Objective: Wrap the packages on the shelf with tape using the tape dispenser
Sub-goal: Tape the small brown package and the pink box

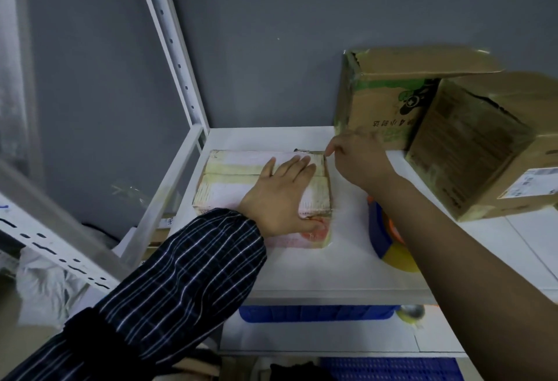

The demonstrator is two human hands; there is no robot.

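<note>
Package [235,169] lies flat at the shelf's [302,272] left end, your left hand [280,190] spread open on top.
It looks light and stiff, its taped skin probably slick: press with the palm, grip by the edges. Your right hand [359,160] curls at the far right corner; whether it pinches tape cannot be told. The dispenser [382,239] lies just beside, under your forearm.
</note>
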